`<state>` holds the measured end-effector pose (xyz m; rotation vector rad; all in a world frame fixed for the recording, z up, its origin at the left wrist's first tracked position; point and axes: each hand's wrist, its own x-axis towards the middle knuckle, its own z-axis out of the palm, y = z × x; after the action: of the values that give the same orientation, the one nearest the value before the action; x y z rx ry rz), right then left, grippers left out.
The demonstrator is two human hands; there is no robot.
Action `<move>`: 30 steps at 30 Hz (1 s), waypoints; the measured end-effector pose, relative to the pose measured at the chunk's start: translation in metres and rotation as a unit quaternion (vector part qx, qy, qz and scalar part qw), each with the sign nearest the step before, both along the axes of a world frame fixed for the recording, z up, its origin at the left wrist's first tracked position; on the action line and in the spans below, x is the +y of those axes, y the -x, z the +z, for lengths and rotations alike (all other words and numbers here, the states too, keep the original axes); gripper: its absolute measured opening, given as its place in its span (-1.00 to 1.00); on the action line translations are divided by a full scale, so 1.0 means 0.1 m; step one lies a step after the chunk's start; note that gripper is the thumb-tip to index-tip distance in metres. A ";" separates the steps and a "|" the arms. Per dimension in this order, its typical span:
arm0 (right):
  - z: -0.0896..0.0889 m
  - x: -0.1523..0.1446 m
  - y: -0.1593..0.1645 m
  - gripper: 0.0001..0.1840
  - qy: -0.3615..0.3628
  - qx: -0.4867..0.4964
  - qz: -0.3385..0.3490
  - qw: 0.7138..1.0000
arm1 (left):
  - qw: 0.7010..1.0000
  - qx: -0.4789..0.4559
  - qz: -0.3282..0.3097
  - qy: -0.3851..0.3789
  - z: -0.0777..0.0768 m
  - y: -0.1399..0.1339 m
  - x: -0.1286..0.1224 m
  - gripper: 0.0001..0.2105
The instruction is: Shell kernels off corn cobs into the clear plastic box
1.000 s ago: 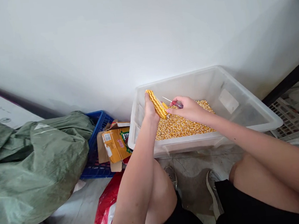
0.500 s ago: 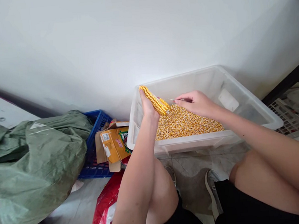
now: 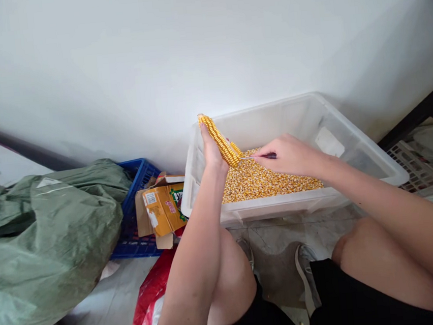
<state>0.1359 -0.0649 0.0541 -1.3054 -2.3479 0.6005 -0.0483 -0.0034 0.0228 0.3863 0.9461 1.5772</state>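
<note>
My left hand (image 3: pixel 213 150) is wrapped round a corn cob (image 3: pixel 220 139), which tilts down to the right over the bin. Rows of yellow kernels cover its near side, and a pale stripped strip shows along the far side. In my right hand (image 3: pixel 286 153) is a screwdriver (image 3: pixel 268 156) with a dark handle and thin metal shaft. The shaft's tip meets the lower end of the cob. Under both hands, loose corn kernels (image 3: pixel 272 180) lie heaped in a translucent plastic bin (image 3: pixel 359 136).
Left of the bin, a blue crate (image 3: pixel 132 242) holds a torn yellow carton (image 3: pixel 165 211). A green cloth sack (image 3: pixel 56 249) bulges beside it. A red plastic bag (image 3: pixel 148 291) sits by my left leg. The white wall (image 3: pixel 190 47) rises behind; a black frame (image 3: pixel 422 109) stands at right.
My right hand has turned, so the dark handle now shows and the shaft has come left and down to the cob's end. The cob has shifted slightly up and left.
</note>
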 end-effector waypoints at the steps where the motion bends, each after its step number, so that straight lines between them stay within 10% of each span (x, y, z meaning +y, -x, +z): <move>1: 0.01 0.00 0.00 -0.64 0.003 -0.007 0.002 1.000 | 1.000 0.022 0.003 -0.004 0.00 0.00 0.00 -0.38; 15: 0.03 -0.13 0.20 -0.64 -0.005 -0.081 -0.039 0.996 | 0.987 0.142 0.020 -0.078 0.01 -0.16 -0.08 -0.49; 30: -0.16 -0.18 0.26 -0.61 -0.020 0.033 -0.039 0.998 | 0.992 -0.080 0.054 0.087 -0.08 0.07 0.06 -0.43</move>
<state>0.1104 -0.0828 0.0376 -1.3325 -2.2327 0.5621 -0.0556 0.0025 0.0147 0.0856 0.9834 1.5844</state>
